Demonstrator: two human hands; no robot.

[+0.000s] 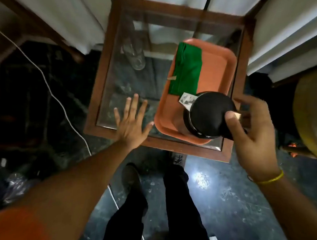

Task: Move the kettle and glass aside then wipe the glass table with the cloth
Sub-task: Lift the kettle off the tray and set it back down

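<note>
A black-lidded kettle (206, 112) stands at the near end of an orange tray (217, 68) on the wood-framed glass table (123, 86). My right hand (252, 128) grips the kettle's handle side, thumb on the lid. A folded green cloth (188, 68) lies on the tray's far left part. A clear glass (136, 56) stands on the table's left half, blurred. My left hand (130, 122) is flat with fingers spread over the table's near-left edge, next to the tray and holding nothing.
White upholstered seats (71, 18) flank the table on the left and right. A white cable (52, 94) runs across the dark floor at left. My legs and shoes (132, 178) stand just before the table. A crumpled plastic wrapper (17, 186) lies at lower left.
</note>
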